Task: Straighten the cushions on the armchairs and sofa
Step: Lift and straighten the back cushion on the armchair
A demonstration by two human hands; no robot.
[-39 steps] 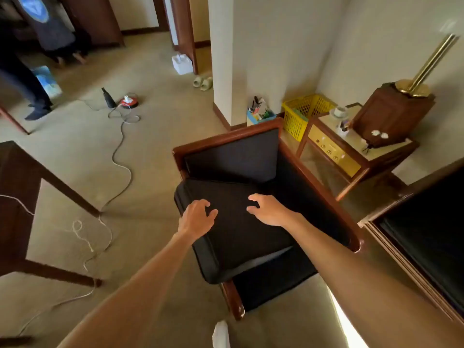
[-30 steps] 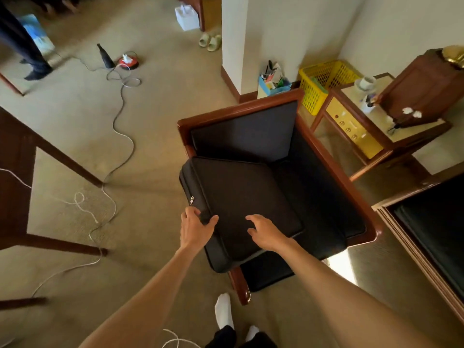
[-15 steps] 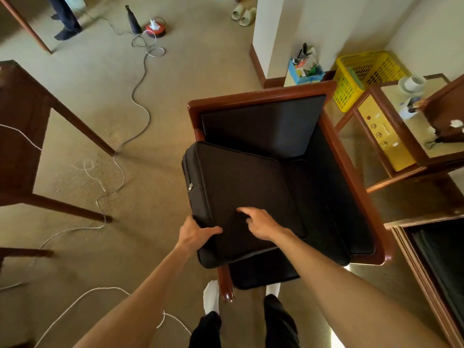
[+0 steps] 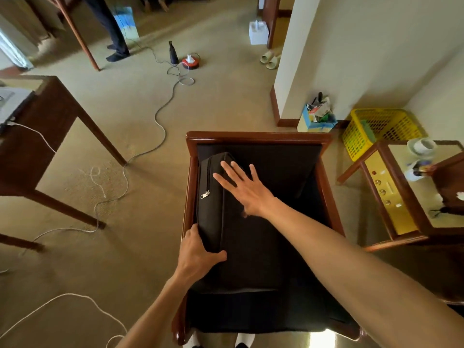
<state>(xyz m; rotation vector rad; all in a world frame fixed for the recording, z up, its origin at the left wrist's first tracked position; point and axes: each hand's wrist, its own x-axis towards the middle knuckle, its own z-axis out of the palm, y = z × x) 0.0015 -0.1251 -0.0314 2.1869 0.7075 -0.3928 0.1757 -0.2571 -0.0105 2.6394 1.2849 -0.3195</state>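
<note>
A black seat cushion (image 4: pixel 251 244) with a silver zipper pull on its left side lies inside the wooden armchair (image 4: pixel 256 138), its left edge against the left armrest. My left hand (image 4: pixel 197 252) grips the cushion's near left edge, thumb on top and fingers down its side. My right hand (image 4: pixel 242 188) lies flat on the cushion's far left part with fingers spread straight. The black backrest pad stands behind the cushion.
A wooden side table (image 4: pixel 411 197) with a cup and a yellow drawer front stands right of the chair; a yellow basket (image 4: pixel 376 129) sits behind it. A wooden table (image 4: pixel 50 126) and white cables (image 4: pixel 160 131) are at left. A person's legs (image 4: pixel 110 26) stand far back.
The cushion, which stuck out askew over the chair's front left, now sits inside the frame. My right hand has moved forward and flattened on it; my left hand still grips the left edge.
</note>
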